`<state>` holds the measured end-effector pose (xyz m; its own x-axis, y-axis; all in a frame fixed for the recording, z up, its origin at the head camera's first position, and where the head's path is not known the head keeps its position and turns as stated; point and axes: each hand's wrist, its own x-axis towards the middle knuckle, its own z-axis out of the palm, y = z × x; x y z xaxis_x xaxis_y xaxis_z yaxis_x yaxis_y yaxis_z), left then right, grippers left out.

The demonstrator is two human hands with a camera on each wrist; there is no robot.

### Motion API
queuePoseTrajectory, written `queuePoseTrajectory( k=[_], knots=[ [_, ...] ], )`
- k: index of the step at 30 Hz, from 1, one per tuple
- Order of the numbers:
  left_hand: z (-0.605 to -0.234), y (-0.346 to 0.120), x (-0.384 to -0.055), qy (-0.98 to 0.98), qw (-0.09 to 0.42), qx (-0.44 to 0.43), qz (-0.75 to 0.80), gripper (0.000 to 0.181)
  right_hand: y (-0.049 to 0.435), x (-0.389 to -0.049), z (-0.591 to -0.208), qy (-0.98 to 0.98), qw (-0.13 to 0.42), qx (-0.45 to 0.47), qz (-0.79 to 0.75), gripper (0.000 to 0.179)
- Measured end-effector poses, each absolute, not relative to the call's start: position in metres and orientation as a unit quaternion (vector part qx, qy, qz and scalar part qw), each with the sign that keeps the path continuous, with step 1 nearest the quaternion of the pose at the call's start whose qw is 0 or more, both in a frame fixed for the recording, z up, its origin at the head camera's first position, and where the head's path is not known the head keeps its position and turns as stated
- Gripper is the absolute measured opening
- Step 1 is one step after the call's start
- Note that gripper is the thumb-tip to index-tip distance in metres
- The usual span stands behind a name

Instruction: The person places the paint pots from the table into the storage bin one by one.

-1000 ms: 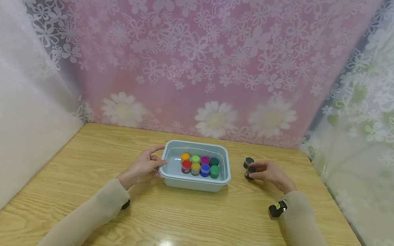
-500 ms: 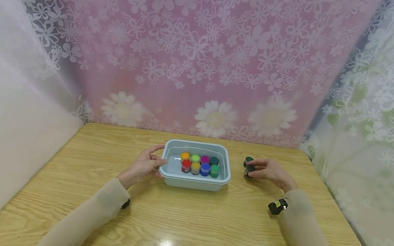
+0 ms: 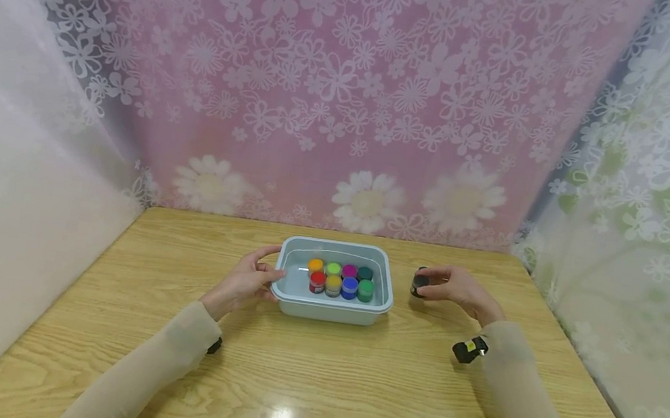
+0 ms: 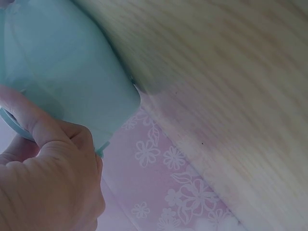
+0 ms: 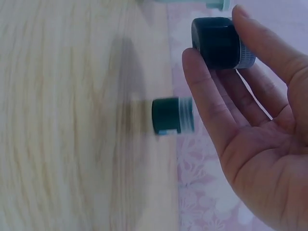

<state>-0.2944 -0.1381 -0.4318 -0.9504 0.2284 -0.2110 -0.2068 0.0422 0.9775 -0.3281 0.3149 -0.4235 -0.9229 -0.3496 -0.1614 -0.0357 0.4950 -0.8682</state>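
Note:
My left hand (image 3: 246, 281) grips the left rim of a pale blue plastic tub (image 3: 330, 312), thumb over the edge and fingers outside. In the left wrist view the tub's outer wall (image 4: 72, 67) fills the upper left. My right hand (image 3: 461, 292) pinches a small blackish paint jar (image 5: 216, 43) between thumb and fingers, to the right of the tub. A dark green paint jar (image 5: 166, 115) stands on the table beyond it, mostly hidden behind the held jar in the head view.
Two rows of paint jars stand inside the tub, among them a red jar (image 3: 317, 283), a blue jar (image 3: 349, 288) and a green jar (image 3: 366, 290). The wooden table (image 3: 316, 384) ends at a pink flowered curtain (image 3: 343, 135).
The right hand has shifted slightly left and away with the blackish jar, which now overlaps the dark green jar in the head view. The left hand and tub stay put.

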Motion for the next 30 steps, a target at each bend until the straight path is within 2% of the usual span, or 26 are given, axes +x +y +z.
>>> queuePoseTrajectory(
  k=[21,30],
  knots=[
    [-0.433,-0.139,-0.295,0.702,0.156,0.007,0.695,0.065,0.268,-0.325,-0.391,0.818,0.141,-0.132,-0.542,0.064],
    [-0.431,-0.138,-0.293,0.71,0.153,0.012,0.687,0.068,0.231,-0.321,-0.378,0.795,0.149,-0.14,-0.571,0.056]
  ],
)
